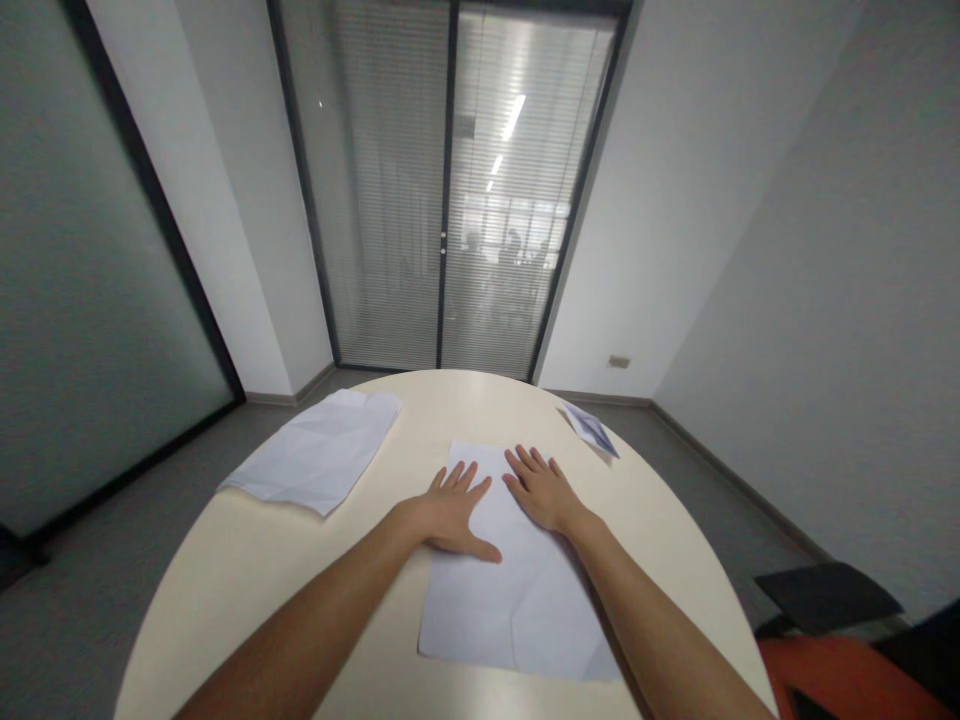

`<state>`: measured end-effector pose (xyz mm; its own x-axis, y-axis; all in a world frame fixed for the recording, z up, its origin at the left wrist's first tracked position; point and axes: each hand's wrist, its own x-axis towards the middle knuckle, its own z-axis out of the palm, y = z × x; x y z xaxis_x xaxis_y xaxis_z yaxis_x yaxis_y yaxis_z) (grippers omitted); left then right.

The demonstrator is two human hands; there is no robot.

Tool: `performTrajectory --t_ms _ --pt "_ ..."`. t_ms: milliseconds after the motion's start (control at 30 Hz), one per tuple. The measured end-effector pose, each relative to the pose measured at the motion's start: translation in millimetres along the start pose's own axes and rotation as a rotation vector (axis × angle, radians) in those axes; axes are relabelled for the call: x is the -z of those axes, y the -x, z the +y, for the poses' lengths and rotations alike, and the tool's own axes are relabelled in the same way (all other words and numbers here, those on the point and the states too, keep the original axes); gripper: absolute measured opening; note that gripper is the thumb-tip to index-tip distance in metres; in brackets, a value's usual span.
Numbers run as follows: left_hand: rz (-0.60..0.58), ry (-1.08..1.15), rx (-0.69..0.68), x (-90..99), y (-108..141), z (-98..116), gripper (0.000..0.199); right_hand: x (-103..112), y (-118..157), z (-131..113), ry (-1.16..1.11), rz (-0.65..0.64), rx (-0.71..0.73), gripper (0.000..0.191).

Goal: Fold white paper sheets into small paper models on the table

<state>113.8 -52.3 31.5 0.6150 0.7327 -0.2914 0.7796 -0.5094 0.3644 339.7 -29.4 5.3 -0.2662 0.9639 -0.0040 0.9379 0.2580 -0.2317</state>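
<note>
A white sheet of paper (517, 620) with faint creases lies flat on the round cream table (457, 400). My left hand (454, 510) rests on the sheet's left side, its fingers spread and its thumb pointing right. On the upper right part of the same sheet lies my right hand (541, 490), palm down with the fingers apart. Neither hand holds anything. The forearms cover parts of the table, and the right one hides some of the sheet's right edge.
Creased white paper (322, 450) lies at the table's back left, slightly over the edge. A small folded paper (591, 430) sits at the back right edge. A red and black chair (847, 670) stands at the lower right. Glass doors (450, 200) are behind the table.
</note>
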Motion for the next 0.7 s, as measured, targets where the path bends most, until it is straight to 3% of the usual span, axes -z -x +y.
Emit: performTrajectory --t_ms 67,133,233,300,567,700 --pt "0.003 -0.004 0.001 0.2 1 1 0.132 2 1 -2 0.016 0.055 -0.012 0.065" --pt "0.012 -0.003 0.006 0.3 1 2 0.133 2 2 -6 -0.018 0.078 0.070 0.066" --pt "0.030 -0.001 0.014 0.5 2 2 0.138 0 2 -11 -0.101 0.009 0.257 0.064" --pt "0.033 -0.005 0.014 0.5 2 2 0.139 -2 1 -11 -0.121 -0.042 0.291 0.062" --pt "0.044 -0.012 0.020 1.1 3 0 0.135 0 -3 22 -0.022 0.003 -0.101 0.068" --pt "0.047 -0.019 0.035 2.8 3 0 0.134 2 -4 30 0.047 0.108 -0.203 0.065"
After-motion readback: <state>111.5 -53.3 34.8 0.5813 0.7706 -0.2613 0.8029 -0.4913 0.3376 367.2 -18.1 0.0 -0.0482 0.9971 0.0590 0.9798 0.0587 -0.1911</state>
